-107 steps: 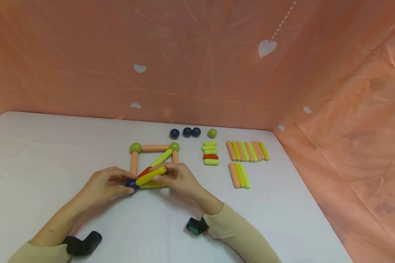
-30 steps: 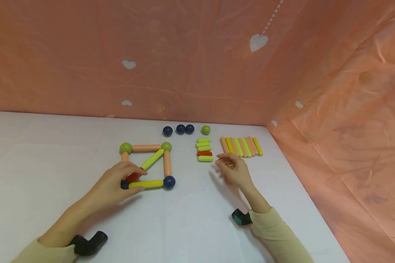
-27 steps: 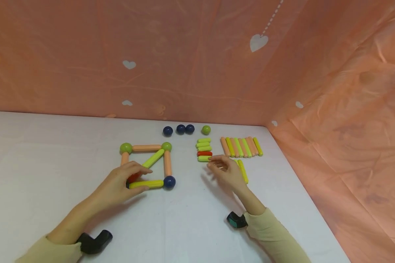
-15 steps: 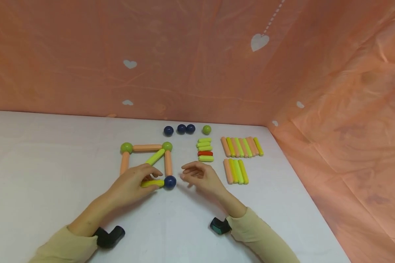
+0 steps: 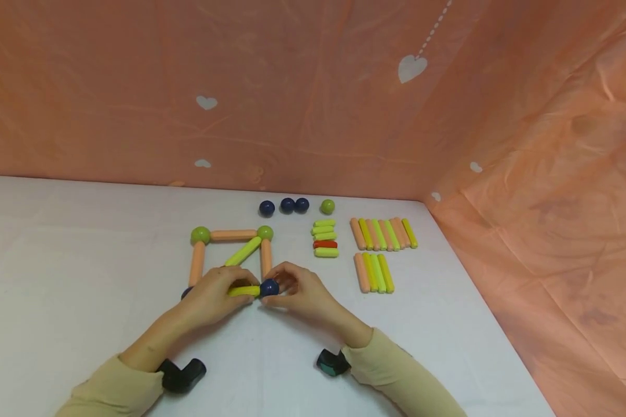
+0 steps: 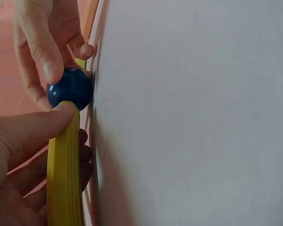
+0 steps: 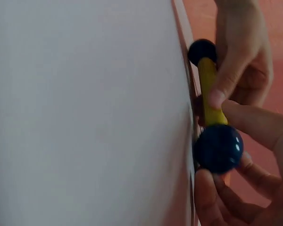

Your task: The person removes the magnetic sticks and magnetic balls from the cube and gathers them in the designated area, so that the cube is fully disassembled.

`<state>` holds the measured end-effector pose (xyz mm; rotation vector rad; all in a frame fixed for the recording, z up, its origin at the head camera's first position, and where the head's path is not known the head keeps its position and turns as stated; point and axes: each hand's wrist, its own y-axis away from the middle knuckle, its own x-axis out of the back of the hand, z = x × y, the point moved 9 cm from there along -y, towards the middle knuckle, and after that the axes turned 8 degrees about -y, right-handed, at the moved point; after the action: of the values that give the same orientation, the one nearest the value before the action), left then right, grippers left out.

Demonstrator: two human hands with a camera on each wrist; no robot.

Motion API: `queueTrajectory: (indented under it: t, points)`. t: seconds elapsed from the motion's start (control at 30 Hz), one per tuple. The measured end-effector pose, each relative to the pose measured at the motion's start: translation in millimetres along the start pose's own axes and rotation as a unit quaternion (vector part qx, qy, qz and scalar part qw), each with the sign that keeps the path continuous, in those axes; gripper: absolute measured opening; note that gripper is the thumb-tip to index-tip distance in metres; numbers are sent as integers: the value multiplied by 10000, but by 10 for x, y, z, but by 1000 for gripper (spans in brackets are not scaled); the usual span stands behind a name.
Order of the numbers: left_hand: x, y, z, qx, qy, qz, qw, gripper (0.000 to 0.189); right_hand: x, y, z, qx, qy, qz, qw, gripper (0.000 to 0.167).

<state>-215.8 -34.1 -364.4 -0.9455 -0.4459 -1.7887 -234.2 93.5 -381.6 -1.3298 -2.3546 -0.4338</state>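
Left hand (image 5: pixel 214 293) has its fingers pinching the yellow rod (image 5: pixel 246 291), right hand (image 5: pixel 304 292) has its fingers clamped round the blue ball (image 5: pixel 269 288) at the near-right corner of the frame (image 5: pixel 233 234) on the desk (image 5: pixel 83 260), likely bracing that joint from both sides. Head view: left hand covers the diagonal green rod's (image 5: pixel 243 251) lower end. Wrist views dim, can't tell joint tightness.

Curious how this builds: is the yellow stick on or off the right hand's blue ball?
On: the yellow stick meets the blue ball; neither wrist view shows a gap.
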Motion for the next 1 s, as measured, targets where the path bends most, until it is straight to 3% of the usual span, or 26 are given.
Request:
queueTrajectory:
  t: [0.13, 0.27, 0.67, 1.0]
  points:
    - [-3, 4, 8, -60, 72, 2, 10000, 14, -48, -36, -85, 254, 450, 6, 9987, 33]
    - [-14, 14, 14, -82, 121, -46, 9999, 14, -70, -48, -117, 319, 563, -13, 9979, 29]
    - [-21, 10, -2, 0, 210, -217, 9995, 14, -93, -28, -57, 192, 375, -97, 9991, 34]
    - [-62, -1, 5, -84, 344, -328, 9988, 14, -92, -10, -39, 61, -58, -192, 9998, 28]
